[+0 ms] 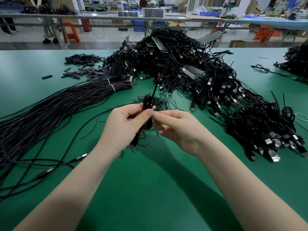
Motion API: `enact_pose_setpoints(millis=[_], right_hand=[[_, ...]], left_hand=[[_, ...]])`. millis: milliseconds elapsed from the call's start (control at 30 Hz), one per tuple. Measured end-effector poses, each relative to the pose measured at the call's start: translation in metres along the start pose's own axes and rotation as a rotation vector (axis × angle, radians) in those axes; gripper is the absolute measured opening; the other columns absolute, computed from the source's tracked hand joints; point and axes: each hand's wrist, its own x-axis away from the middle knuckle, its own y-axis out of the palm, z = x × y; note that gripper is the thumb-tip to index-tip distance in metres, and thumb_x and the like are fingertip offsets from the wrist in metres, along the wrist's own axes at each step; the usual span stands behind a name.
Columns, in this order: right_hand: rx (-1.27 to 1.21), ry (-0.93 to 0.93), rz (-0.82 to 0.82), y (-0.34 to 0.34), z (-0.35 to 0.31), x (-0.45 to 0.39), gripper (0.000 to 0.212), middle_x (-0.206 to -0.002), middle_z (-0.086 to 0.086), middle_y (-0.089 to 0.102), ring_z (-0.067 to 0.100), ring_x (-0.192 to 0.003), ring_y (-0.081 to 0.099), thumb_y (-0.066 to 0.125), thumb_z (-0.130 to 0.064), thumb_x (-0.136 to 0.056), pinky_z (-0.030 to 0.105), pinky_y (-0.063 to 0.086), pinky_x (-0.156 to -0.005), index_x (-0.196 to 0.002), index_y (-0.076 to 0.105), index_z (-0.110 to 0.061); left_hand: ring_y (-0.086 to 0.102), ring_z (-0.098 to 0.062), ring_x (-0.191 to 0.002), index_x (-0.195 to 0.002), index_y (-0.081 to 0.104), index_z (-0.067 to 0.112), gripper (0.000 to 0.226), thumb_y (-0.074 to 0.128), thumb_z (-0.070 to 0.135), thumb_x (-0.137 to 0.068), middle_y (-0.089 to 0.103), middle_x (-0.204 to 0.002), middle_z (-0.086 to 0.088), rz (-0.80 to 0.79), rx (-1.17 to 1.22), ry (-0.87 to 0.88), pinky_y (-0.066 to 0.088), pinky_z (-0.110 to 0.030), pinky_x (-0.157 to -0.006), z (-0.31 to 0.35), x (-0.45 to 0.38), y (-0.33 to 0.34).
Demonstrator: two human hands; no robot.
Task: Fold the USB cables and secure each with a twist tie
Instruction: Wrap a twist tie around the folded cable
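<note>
L hand [124, 125] grips folded USB cable [147, 105], loops sticking up above fist, plug hanging below. R hand [176, 129] pinches at cable's mid, fingertips touching L thumb; tie too thin to confirm.

I count two hands: left [124, 125], right [176, 129]. One folded cable [147, 104] held. One tied bundle of straight cables [66, 100], two white ties [110, 85]. Piles of loose cables [191, 72]: too many to count.

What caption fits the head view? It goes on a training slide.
Left hand grips a folded USB cable while the right hand pinches beside it, above a green table.
</note>
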Motion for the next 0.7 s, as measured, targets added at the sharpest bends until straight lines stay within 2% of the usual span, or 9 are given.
enact_pose_setpoints(millis=[67,167,233,300,367,467,533,633,700], right_hand=[[-0.072,0.000,0.010,0.000,0.001,-0.001,0.012,-0.070,-0.003,0.069,0.006,-0.060,0.063,0.070,-0.015,-0.085,0.016,0.054,-0.064,-0.074,0.074,-0.016],[-0.118,-0.067,0.014,0.004,0.003,-0.001,0.007,-0.067,-0.003,0.066,0.007,-0.060,0.061,0.066,-0.009,-0.087,0.018,0.054,-0.066,-0.080,0.067,-0.009],[-0.026,-0.202,0.034,0.006,0.004,-0.001,0.005,-0.068,-0.002,0.062,0.007,-0.061,0.057,0.064,-0.004,-0.089,0.019,0.050,-0.066,-0.084,0.063,-0.006],[0.267,-0.446,0.123,0.007,0.006,-0.001,0.006,-0.071,-0.008,0.061,0.004,-0.063,0.054,0.065,-0.001,-0.089,0.016,0.044,-0.064,-0.085,0.063,-0.006],[0.678,-0.761,0.234,0.005,0.008,-0.003,0.009,-0.075,-0.010,0.062,0.004,-0.069,0.056,0.066,0.001,-0.087,0.018,0.044,-0.068,-0.084,0.066,-0.008],[1.222,-1.238,0.268,0.000,0.010,-0.006,0.015,-0.080,0.011,0.065,0.029,-0.075,0.061,0.055,0.011,-0.087,0.033,0.048,-0.074,-0.084,0.068,0.004],[1.395,-1.397,0.264,-0.004,0.010,-0.007,0.029,-0.080,0.016,0.064,0.033,-0.075,0.061,0.041,0.008,-0.095,0.038,0.050,-0.074,-0.084,0.068,0.006],[1.259,-1.256,0.279,-0.003,0.008,-0.006,0.008,-0.083,0.011,0.068,0.029,-0.078,0.063,0.064,0.004,-0.087,0.033,0.051,-0.075,-0.088,0.071,0.001],[0.917,-0.964,0.296,0.001,0.004,-0.003,0.006,-0.082,-0.002,0.072,0.013,-0.078,0.065,0.070,-0.008,-0.086,0.024,0.051,-0.075,-0.089,0.074,-0.010]], left_hand=[[0.057,0.009,-0.055,-0.094,0.077,0.031,0.013,0.069,0.023,-0.089,0.067,-0.066,0.023,-0.014,-0.018,0.020,0.038,-0.001,-0.056,0.000,0.000,0.000],[0.070,0.000,-0.086,-0.091,0.077,0.042,0.014,0.069,0.035,-0.083,0.075,-0.088,0.018,-0.033,-0.047,0.023,0.051,-0.013,-0.078,0.002,-0.001,-0.004],[0.070,-0.007,-0.085,-0.090,0.077,0.042,0.013,0.068,0.038,-0.082,0.076,-0.089,0.012,-0.042,-0.042,-0.005,0.053,-0.019,-0.077,0.002,-0.002,-0.005],[0.059,-0.014,-0.065,-0.090,0.078,0.024,0.017,0.069,0.037,-0.084,0.069,-0.074,0.004,-0.039,-0.015,-0.051,0.043,-0.022,-0.058,0.002,-0.003,-0.004],[0.050,-0.011,-0.056,-0.085,0.076,0.011,0.020,0.070,0.030,-0.087,0.060,-0.067,-0.001,-0.032,0.104,-0.187,0.038,-0.020,-0.049,0.003,-0.003,-0.002],[0.052,-0.007,-0.051,-0.067,0.075,0.013,0.015,0.074,0.027,-0.073,0.058,-0.062,0.002,-0.068,0.370,-0.523,0.045,-0.016,-0.044,0.010,-0.003,-0.002],[0.051,-0.006,-0.046,-0.055,0.072,0.015,0.013,0.074,0.026,-0.063,0.057,-0.059,0.002,-0.117,0.498,-0.693,0.044,-0.015,-0.039,0.014,-0.003,-0.005],[0.054,-0.006,-0.050,-0.057,0.075,0.017,0.013,0.074,0.028,-0.063,0.059,-0.061,0.003,-0.107,0.438,-0.598,0.047,-0.016,-0.043,0.013,-0.005,-0.007],[0.059,-0.006,-0.059,-0.071,0.080,0.023,0.013,0.072,0.033,-0.069,0.067,-0.067,0.006,-0.042,0.338,-0.391,0.050,-0.017,-0.051,0.013,-0.005,-0.008]])
